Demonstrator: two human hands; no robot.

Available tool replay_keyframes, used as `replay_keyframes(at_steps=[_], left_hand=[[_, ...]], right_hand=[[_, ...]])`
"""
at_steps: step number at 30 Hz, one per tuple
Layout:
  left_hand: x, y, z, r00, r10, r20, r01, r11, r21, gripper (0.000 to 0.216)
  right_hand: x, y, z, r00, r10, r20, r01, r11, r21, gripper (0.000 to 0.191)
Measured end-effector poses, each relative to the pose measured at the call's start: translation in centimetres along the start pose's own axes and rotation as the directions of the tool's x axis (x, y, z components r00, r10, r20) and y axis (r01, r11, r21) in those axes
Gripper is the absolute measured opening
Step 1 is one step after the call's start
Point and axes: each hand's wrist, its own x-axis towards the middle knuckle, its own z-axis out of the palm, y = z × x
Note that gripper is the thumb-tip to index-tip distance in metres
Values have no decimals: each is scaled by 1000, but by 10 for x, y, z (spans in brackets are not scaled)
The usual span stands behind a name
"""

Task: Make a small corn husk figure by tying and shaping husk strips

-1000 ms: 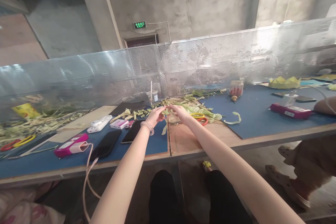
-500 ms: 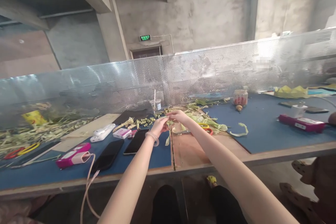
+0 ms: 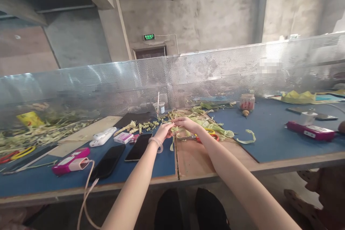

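My left hand (image 3: 164,132), with a pale bracelet on its wrist, and my right hand (image 3: 186,124) meet above the seam of the table. Their fingers are closed together around a pale green husk strip (image 3: 172,145), whose end hangs down below them. The exact grip is hidden behind the hands. Just beyond and right of them lies a loose heap of pale green husk strips (image 3: 219,131). Scissors with red and yellow handles (image 3: 208,133) rest under my right forearm. Left of my hands are small braided green pieces (image 3: 148,126).
Two dark phones (image 3: 109,161), a pink and white box (image 3: 123,138), a white device (image 3: 102,136) and a magenta power bank (image 3: 70,161) with a cable lie leftward. A lidded cup with a straw (image 3: 159,107) and a jar (image 3: 247,102) stand near the perforated metal screen (image 3: 188,79).
My hands stay together at nearly the same spot, with small finger shifts; the right hand sits slightly lower. The view has moved a little, and my legs below the table are closer together.
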Motion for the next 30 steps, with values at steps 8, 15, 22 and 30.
replay_keyframes(at_steps=[8,15,22,30], left_hand=[[9,-6,-3,1000,-11,-9,11,1000,-3,18],[11,-10,-4,1000,-21,-4,21,1000,-18,12],[12,-10,-4,1000,-10,-14,9,999,-42,16],[8,-7,-3,999,-46,-10,46,998,-38,23]], right_hand=[[1,4,-4,993,21,-114,-38,988,-150,29],[-4,-2,1,997,67,-35,-71,989,-131,27],[-2,3,2,992,7,-125,-22,993,-115,27],[4,8,-1,965,-83,-247,80,997,-22,27]])
